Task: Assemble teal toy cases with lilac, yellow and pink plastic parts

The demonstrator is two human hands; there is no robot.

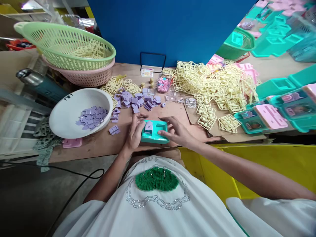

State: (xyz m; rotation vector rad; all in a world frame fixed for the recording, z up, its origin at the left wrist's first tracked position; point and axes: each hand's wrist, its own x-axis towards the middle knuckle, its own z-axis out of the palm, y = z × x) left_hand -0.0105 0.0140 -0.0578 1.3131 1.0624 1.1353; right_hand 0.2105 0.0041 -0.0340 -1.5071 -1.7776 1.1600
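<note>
A teal plastic toy housing [158, 134] rests on the near edge of the wooden table [98, 144]. My left hand [135, 131] grips its left side, fingers curled, thumb near a small purple part [148, 127] seated in the housing. My right hand [177, 131] holds the right side, thumb lying along the front rim. Loose purple parts [138, 100] lie scattered just beyond my hands.
A white bowl [66, 126] holding purple pieces sits at left, with stacked green [49, 36] and pink [93, 77] baskets behind. A big heap of cream plastic frames [217, 85] fills the right. Finished teal-and-pink toys [271, 113] stand far right. A blue panel [168, 29] rises behind.
</note>
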